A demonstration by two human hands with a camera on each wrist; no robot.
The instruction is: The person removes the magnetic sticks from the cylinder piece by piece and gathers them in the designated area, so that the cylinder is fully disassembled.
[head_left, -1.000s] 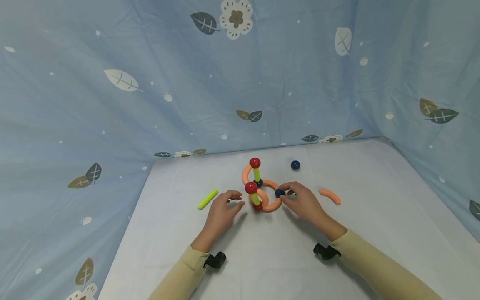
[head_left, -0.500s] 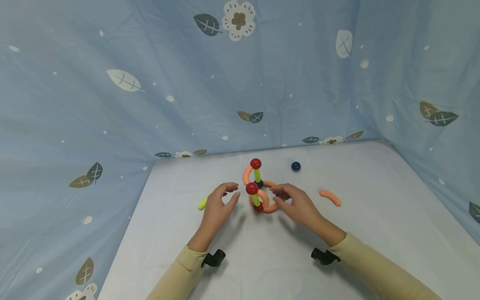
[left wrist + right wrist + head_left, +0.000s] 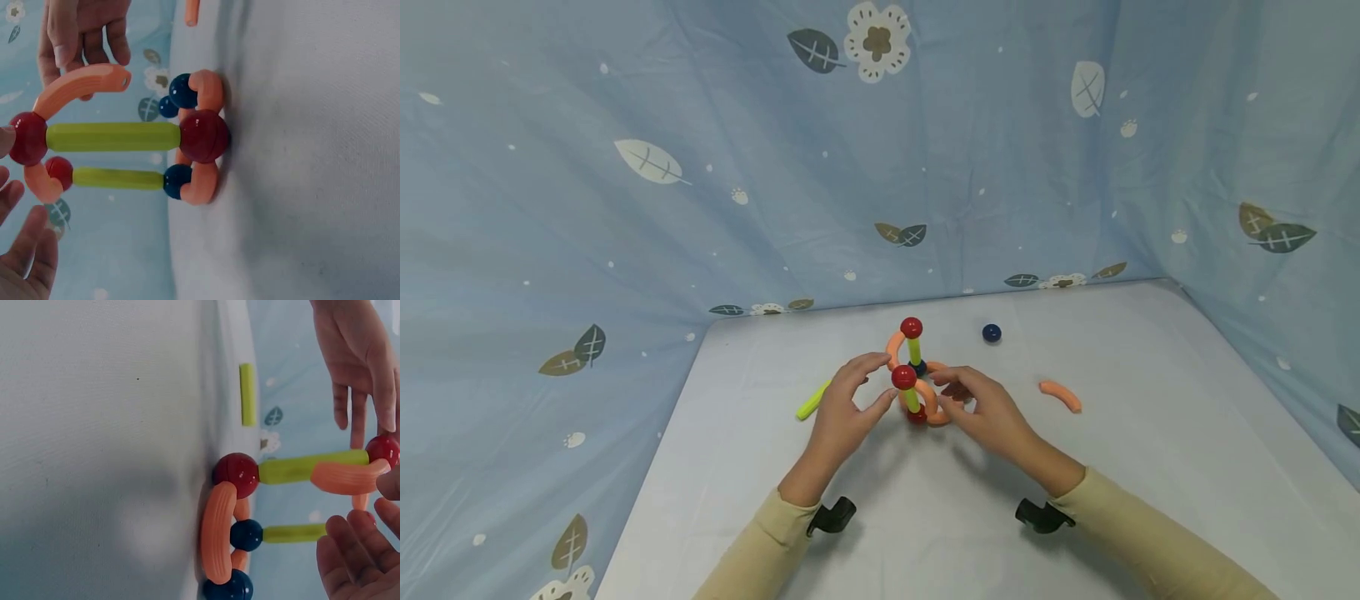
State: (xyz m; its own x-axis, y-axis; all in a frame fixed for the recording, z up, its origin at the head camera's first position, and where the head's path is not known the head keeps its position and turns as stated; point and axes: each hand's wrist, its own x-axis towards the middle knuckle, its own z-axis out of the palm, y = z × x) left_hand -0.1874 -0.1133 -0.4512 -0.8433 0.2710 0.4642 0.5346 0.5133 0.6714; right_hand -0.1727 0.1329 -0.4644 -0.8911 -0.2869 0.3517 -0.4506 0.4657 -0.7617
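Looks a light, stiff toy (image 3: 918, 368), best gripped by the nearer yellow stick (image 3: 912, 400) between relaxed, seemingly empty left hand (image 3: 840, 415) and right hand (image 3: 992, 409).

Upright green posts (image 3: 912, 400) standing between the hands (image 3: 837, 421) (image 3: 994, 414), free tabletop (image 3: 917, 517) between the forearms (image 3: 763, 542)

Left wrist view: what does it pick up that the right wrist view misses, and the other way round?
Only the left wrist view shows the loose curved orange stick, cut off at the top edge, and a third blue ball in the background. Only the right wrist view shows the loose lime stick. Both share the left hand, the right hand, two lime posts and red balls.
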